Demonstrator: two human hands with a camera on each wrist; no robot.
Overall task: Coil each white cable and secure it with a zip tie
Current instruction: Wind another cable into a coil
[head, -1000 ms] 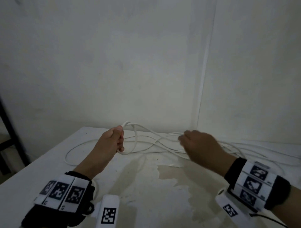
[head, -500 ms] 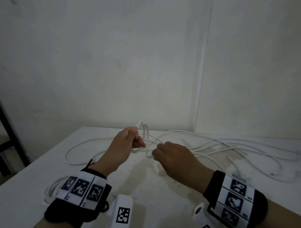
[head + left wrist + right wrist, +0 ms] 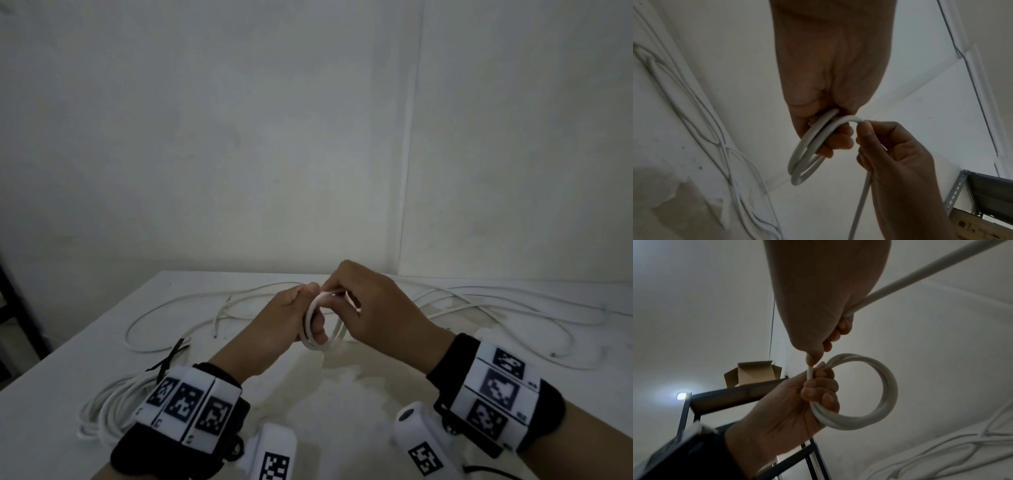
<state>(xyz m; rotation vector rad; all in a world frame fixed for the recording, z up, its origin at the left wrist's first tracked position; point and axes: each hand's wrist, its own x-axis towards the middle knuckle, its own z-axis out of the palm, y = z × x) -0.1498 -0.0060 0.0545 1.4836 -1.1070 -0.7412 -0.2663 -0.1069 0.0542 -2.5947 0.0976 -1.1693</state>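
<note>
Holding a small ring of white cable [image 3: 317, 325] in my left hand [image 3: 284, 325], I curl my fingers [image 3: 819, 391] round two loops so they stay together. My right hand [image 3: 373, 308] is just beside it, touching at the top, and it pinches the same cable between thumb and finger to lay the next loop on. The loose part runs out from under my right hand and down to the table [image 3: 342, 394], where more white cables [image 3: 479, 301] lie spread out beyond both hands.

Close by my left wrist sits a coiled cable [image 3: 109, 407], with black zip ties [image 3: 171, 356] lying just past it. I cannot tell if that coil is tied.

I think I am only at the start of this coil. The long loose part could catch on the other cables past my right hand and make a knot when I pull. If my left fingers let go a little, the loops may spring open, because the cable looks stiff. The loops are small too, so the cable may twist and fight me.
</note>
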